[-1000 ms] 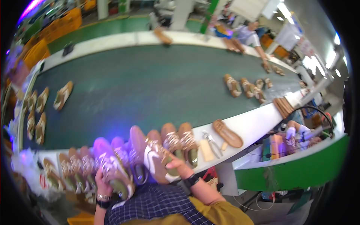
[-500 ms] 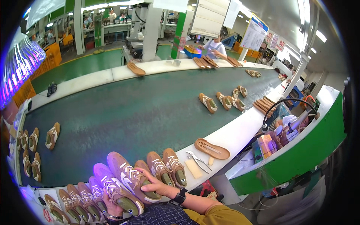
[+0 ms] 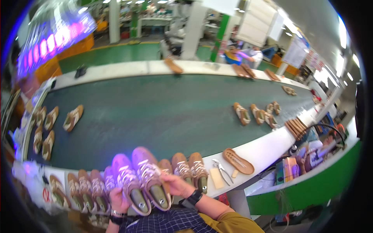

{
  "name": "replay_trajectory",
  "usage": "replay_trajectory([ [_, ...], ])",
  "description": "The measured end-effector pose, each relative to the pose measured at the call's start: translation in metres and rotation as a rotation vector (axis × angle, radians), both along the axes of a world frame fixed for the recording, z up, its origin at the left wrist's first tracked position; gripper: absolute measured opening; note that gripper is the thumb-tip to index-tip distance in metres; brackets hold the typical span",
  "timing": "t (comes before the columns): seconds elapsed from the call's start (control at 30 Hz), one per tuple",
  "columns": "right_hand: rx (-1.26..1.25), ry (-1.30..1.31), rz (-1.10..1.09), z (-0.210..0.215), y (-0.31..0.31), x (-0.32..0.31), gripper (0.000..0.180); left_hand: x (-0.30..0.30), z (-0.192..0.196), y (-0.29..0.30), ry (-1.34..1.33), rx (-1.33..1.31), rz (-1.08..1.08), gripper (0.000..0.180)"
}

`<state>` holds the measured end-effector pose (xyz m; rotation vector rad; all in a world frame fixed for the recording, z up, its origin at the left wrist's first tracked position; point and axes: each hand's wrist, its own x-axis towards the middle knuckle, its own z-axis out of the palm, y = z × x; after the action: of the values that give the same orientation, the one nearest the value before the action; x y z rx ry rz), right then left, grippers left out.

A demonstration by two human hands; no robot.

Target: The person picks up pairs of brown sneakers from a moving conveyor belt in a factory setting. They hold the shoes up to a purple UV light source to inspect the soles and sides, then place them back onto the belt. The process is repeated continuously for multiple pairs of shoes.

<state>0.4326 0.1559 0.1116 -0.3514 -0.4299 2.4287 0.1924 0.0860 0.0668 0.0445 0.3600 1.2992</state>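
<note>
My right hand (image 3: 176, 185) grips a brown lace-up shoe (image 3: 149, 176) from its right side, lifted over the near white ledge. My left hand (image 3: 116, 199) holds a second brown shoe (image 3: 126, 182) right beside it, toes pointing away. Violet light falls on both toes. Two more brown shoes (image 3: 191, 171) stand just right of my right hand on the ledge, and a row of several shoes (image 3: 83, 188) sits to the left of my left hand.
A wide dark green conveyor belt (image 3: 155, 116) carries single shoes at left (image 3: 73, 117) and a cluster at right (image 3: 254, 113). Pliers (image 3: 223, 171), a tan sole (image 3: 237, 161) and a small block lie on the ledge. Another person (image 3: 248, 56) works across the belt.
The two shoes in my hands have come closer together and nearer to me. The view has swung so the belt's far side and overhead lamp show more.
</note>
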Motion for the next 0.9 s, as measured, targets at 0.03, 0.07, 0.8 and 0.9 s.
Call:
replay_trajectory([
  [0.03, 0.033, -0.023, -0.02, 0.005, 0.005, 0.001, 0.069, 0.005, 0.018, 0.003, 0.028, -0.001, 0.049, 0.053],
  [0.07, 0.065, -0.036, -0.04, 0.009, 0.01, 0.002, 0.071, 0.002, 0.012, 0.007, 0.017, -0.025, 0.052, 0.051],
  [0.8, -0.163, -0.374, -0.659, -0.003, 0.02, -0.004, 0.036, 0.002, 0.01, 0.032, 0.146, -0.219, 0.451, 0.046],
  [0.9, -0.18, -0.378, -0.66, -0.004, 0.02, -0.003, 0.037, 0.005, 0.016, 0.031, 0.155, -0.22, 0.442, 0.037],
])
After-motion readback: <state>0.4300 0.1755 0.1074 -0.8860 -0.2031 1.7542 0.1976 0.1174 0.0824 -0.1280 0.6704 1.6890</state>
